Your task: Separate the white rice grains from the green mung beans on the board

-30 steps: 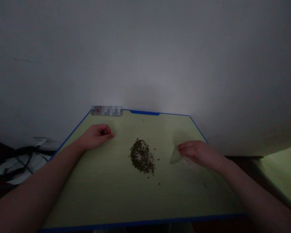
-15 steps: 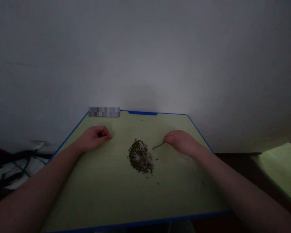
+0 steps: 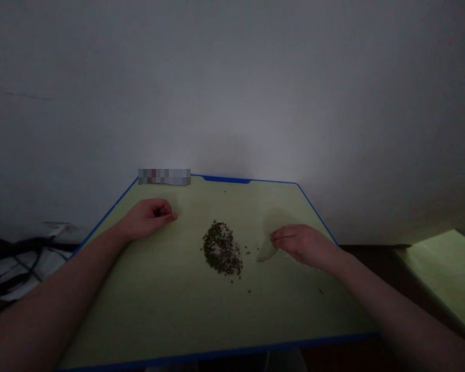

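Note:
In the middle of the table (image 3: 170, 299) lies a mixed pile of small dark green beans (image 3: 213, 253) and pale, rice-like grains (image 3: 232, 250). My right hand (image 3: 298, 245), to the right of the pile, pinches a thin, see-through, curved piece (image 3: 267, 251) between thumb and fingers. Its lower edge comes down near the tabletop; its exact kind is unclear. More pale grains lie under and beside this hand, partly hidden by it. My left hand (image 3: 149, 218) rests on the table left of the pile, fingers curled and thumb forward, with nothing visible in it.
A blurred-out flat object (image 3: 165, 176) lies at the table's far left corner. Several stray beans (image 3: 249, 291) and a small dark sliver (image 3: 321, 291) are scattered on the tabletop. Behind stands a grey wall (image 3: 232, 93); dark cables (image 3: 23, 253) lie at the left.
My right hand moved left toward the pile with the see-through piece turned edge-on, then drew back right. A bean now lies a little further right of the pile. My left hand stayed put.

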`<state>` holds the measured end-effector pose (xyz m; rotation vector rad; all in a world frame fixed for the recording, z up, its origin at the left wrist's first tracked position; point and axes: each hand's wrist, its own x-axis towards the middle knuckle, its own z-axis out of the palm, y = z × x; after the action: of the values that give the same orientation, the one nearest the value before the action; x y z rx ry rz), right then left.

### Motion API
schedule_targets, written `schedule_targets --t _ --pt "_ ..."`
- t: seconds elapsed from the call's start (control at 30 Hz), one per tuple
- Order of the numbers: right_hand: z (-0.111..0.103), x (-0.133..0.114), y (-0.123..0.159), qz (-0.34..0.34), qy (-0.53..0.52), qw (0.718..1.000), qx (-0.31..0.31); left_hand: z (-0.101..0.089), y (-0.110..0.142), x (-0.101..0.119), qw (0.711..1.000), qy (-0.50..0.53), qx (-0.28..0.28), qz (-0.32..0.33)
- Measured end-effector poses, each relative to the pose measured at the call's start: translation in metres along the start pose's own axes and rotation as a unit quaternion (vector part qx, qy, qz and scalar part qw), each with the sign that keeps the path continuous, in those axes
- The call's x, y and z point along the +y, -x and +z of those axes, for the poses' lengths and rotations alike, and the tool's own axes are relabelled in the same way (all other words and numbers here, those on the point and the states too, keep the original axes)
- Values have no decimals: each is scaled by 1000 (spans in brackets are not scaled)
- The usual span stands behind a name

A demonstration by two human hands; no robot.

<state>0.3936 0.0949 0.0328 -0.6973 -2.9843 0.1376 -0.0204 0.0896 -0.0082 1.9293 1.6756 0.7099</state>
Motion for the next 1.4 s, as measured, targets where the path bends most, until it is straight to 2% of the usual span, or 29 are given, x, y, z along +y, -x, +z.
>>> schedule_targets --t 0.2,0.33,0.43,0.53,0.63,0.7,0.87,1.17,1.4 --pt "-8 3 20 -36 10 999 -31 0 -1 -1 1000 2 -8 -9" --pt "-13 3 24 -13 3 1000 -2 0 -1 -1 1000 1 -1 -5" --pt "-12 -10 8 52 24 997 55 0 -1 -2 1000 -13 1 0" --pt "-7 -29 -19 173 -1 979 107 1 -1 -1 1000 -5 0 -3" --pt "0 -43 -40 273 -14 956 112 2 0 2 1000 13 -2 -10" --pt "5 -46 -47 303 -24 947 103 1 1 5 1000 10 -1 -10" --pt "14 -49 -43 320 -48 942 90 -1 2 7 1000 3 -1 -7" --pt "16 -78 -17 341 -158 923 81 0 2 4 1000 -4 -3 -6" --pt "13 -71 -25 349 -152 919 103 2 1 0 1000 -4 0 0"
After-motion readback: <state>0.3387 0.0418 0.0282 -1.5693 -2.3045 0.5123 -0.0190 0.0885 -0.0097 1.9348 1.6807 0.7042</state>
